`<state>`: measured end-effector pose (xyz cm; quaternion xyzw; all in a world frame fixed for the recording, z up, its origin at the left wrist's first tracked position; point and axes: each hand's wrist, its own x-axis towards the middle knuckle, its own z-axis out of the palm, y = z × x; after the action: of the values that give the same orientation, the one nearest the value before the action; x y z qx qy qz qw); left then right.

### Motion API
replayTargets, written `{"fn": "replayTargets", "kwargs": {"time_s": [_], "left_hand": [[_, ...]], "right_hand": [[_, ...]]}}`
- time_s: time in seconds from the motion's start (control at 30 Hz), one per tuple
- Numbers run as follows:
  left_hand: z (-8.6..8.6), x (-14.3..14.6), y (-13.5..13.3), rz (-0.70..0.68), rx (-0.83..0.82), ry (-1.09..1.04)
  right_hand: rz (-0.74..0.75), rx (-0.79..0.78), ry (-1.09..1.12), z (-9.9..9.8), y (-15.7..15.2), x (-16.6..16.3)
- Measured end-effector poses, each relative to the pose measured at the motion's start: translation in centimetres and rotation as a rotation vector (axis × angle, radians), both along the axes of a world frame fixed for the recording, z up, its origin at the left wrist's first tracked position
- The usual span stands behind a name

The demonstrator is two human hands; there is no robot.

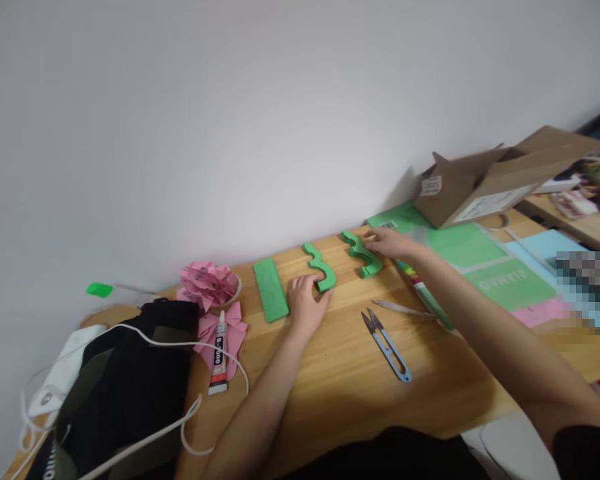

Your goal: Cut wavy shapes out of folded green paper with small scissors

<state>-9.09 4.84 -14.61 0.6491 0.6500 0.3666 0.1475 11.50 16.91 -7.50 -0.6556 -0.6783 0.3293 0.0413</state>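
Note:
Two green wavy pieces with thick edges stand on the wooden table near the wall. My left hand (310, 305) has its fingers and thumb curled at the lower end of the left green wavy piece (327, 272). At the right green wavy piece (363, 257), the fingertips of my right hand (384, 241) pinch its right edge; the exact contact is small and blurred. A flat green rectangular piece (271, 290) lies just left of my left hand. Closer to me are blue-handled thread snips (391, 350) with their blades apart, and a slim pen-like tool (403, 309).
Pink folded-paper flowers (209, 285) and a glue tube (220, 357) lie at left, beside a black bag (145, 380) and a white cable (175, 343). An open cardboard box (480, 183) and green sheets (475, 250) occupy the right side.

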Motion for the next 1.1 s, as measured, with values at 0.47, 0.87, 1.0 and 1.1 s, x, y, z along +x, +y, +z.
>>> {"fn": "replayTargets", "kwargs": {"time_s": [0.47, 0.87, 1.0, 1.1], "left_hand": [[0.1, 0.0, -0.1, -0.017, -0.020, 0.012], [0.3, 0.1, -0.2, -0.015, -0.026, 0.021], [0.2, 0.0, -0.2, -0.019, -0.023, 0.020], [0.1, 0.0, -0.2, -0.020, -0.019, 0.023]], "right_hand": [[0.063, 0.108, -0.212, -0.5, -0.5, -2.1], [0.076, 0.153, -0.281, -0.4, -0.8, -2.7], [0.069, 0.150, -0.265, -0.4, -0.8, -2.7], [0.040, 0.162, -0.247, -0.3, -0.8, -3.0]]}}
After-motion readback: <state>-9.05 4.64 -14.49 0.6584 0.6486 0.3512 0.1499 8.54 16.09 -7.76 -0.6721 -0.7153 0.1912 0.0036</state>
